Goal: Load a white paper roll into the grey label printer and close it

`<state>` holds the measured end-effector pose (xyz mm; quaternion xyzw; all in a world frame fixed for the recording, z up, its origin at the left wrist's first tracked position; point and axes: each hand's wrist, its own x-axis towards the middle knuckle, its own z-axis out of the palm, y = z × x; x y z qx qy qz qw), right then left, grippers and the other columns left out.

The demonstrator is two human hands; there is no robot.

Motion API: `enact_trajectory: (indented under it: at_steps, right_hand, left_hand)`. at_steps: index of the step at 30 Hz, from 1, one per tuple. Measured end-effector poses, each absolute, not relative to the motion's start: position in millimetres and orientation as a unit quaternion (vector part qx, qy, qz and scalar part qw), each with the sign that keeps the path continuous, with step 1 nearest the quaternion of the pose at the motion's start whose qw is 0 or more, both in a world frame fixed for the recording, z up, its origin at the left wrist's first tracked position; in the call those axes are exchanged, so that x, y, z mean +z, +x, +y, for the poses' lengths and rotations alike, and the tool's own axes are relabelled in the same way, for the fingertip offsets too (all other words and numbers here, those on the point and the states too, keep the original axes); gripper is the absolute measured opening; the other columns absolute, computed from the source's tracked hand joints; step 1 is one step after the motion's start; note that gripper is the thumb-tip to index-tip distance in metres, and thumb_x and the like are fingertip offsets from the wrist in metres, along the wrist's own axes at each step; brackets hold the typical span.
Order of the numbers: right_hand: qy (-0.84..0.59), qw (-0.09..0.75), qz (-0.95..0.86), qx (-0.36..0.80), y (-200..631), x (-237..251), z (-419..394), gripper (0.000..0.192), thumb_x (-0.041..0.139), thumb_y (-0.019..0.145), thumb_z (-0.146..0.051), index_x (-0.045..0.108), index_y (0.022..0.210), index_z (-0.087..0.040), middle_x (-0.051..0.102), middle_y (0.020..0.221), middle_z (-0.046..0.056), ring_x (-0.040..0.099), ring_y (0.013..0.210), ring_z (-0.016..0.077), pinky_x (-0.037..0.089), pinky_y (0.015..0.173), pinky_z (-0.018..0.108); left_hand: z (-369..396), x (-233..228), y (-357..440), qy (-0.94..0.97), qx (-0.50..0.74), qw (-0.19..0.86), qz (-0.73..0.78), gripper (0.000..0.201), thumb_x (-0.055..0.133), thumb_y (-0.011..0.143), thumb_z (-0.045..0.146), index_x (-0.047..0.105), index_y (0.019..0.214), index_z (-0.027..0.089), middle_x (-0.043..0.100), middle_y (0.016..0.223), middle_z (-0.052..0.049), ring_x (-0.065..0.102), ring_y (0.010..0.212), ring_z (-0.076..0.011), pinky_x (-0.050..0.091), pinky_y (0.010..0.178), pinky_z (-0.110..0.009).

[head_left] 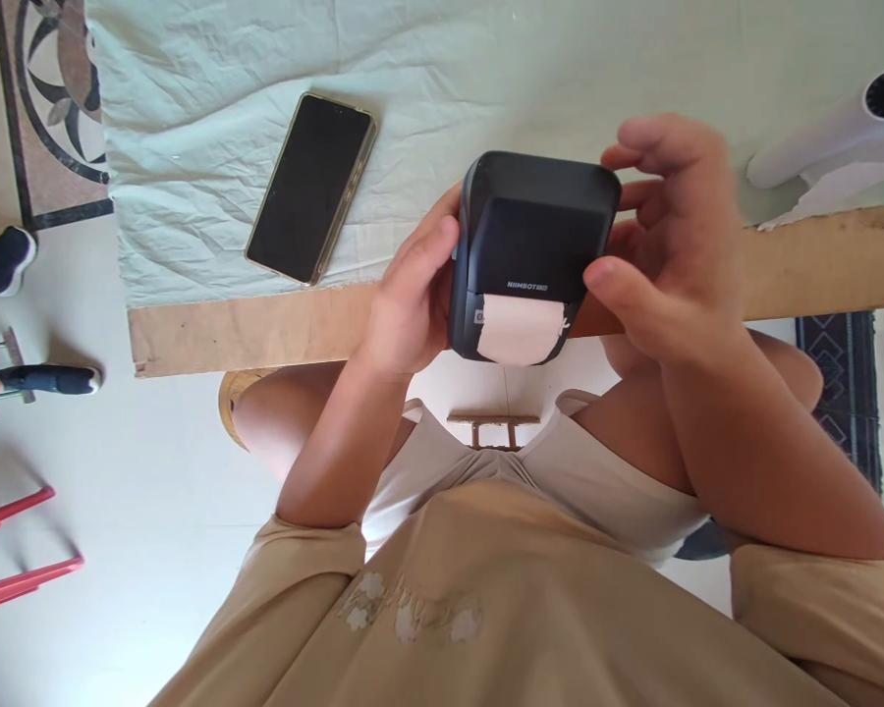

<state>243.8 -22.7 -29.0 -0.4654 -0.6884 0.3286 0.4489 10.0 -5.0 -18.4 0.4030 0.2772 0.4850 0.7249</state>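
Both hands hold the little black printer (534, 250): left hand (413, 295) and right hand (670, 245) gripping its sides, phone (311, 187) left of them

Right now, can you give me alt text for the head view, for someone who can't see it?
Both hands, left hand and right hand, hold a small black label printer with white paper at its slot, above a table edge. A dark phone lies on the pale cloth to the left.
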Motion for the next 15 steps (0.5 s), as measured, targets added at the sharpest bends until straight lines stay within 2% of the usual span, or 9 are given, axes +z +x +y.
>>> enact_trajectory:
  at_steps: [2,4,6,9,10,12,13,15]
  right_hand:
    - [-0.448,0.449,-0.707,0.314,248,-24,-23,0.067,0.065,0.100,-0.081,0.048,0.159,-0.055,0.055,0.151,0.003,0.066,0.122,0.0176,0.061,0.084,0.032]
    - [-0.440,0.438,-0.721,0.307,250,-20,-24,0.068,0.068,0.100,-0.076,0.046,0.160,-0.056,0.056,0.146,0.003,0.065,0.120,0.0171,0.058,0.082,0.033]
    - [-0.436,0.431,-0.734,0.293,250,-17,-26,0.071,0.074,0.097,-0.069,0.045,0.161,-0.055,0.055,0.152,0.003,0.064,0.128,0.0199,0.060,0.085,0.035]
    - [-0.436,0.418,-0.752,0.263,248,-16,-26,0.073,0.081,0.094,-0.060,0.051,0.159,-0.047,0.055,0.156,0.006,0.064,0.134,0.0240,0.064,0.086,0.040]
    - [-0.436,0.425,-0.758,0.234,248,-17,-25,0.071,0.082,0.093,-0.061,0.055,0.156,-0.043,0.060,0.147,0.007,0.065,0.127,0.0239,0.063,0.083,0.040]
    - [-0.423,0.461,-0.764,0.156,245,-16,-23,0.066,0.084,0.093,-0.059,0.061,0.151,-0.036,0.065,0.121,0.005,0.067,0.101,0.0186,0.057,0.071,0.037]
    - [-0.415,0.489,-0.759,0.113,243,-15,-22,0.059,0.085,0.095,-0.055,0.065,0.146,-0.033,0.066,0.111,0.003,0.064,0.086,0.0137,0.051,0.063,0.033]
    - [-0.413,0.536,-0.735,0.055,237,-10,-22,0.035,0.081,0.101,-0.041,0.070,0.130,-0.027,0.068,0.107,0.000,0.056,0.066,0.0038,0.038,0.052,0.027]
  left_hand:
    - [-4,-16,10,0.383,0.483,0.734,0.287,0.028,0.068,0.110,0.051,0.085,0.107,0.029,0.072,0.086,0.001,0.079,0.100,-0.0196,0.067,0.095,-0.029]
    - [-4,-13,9,0.364,0.485,0.733,0.309,0.027,0.063,0.113,0.045,0.084,0.111,0.028,0.072,0.088,0.001,0.079,0.105,-0.0201,0.065,0.096,-0.029]
    - [-4,-10,8,0.346,0.479,0.738,0.326,0.025,0.064,0.112,0.045,0.083,0.116,0.028,0.074,0.088,0.000,0.079,0.112,-0.0233,0.064,0.096,-0.031]
    - [-4,-6,6,0.343,0.471,0.742,0.331,0.017,0.070,0.109,0.042,0.083,0.106,0.030,0.073,0.080,-0.002,0.076,0.108,-0.0245,0.062,0.091,-0.032]
    - [-4,-5,7,0.344,0.477,0.740,0.327,0.018,0.070,0.110,0.040,0.082,0.100,0.030,0.072,0.078,-0.002,0.076,0.105,-0.0233,0.062,0.088,-0.030]
    - [-5,-3,11,0.333,0.488,0.740,0.321,0.025,0.064,0.113,0.037,0.080,0.096,0.028,0.075,0.083,-0.001,0.076,0.103,-0.0205,0.062,0.088,-0.028]
    - [-6,-2,13,0.325,0.490,0.744,0.319,0.029,0.060,0.114,0.039,0.080,0.097,0.026,0.077,0.088,0.000,0.077,0.105,-0.0204,0.062,0.091,-0.028]
    - [-10,1,20,0.311,0.500,0.736,0.336,0.033,0.057,0.114,0.045,0.079,0.100,0.026,0.083,0.103,-0.001,0.079,0.122,-0.0242,0.063,0.098,-0.031]
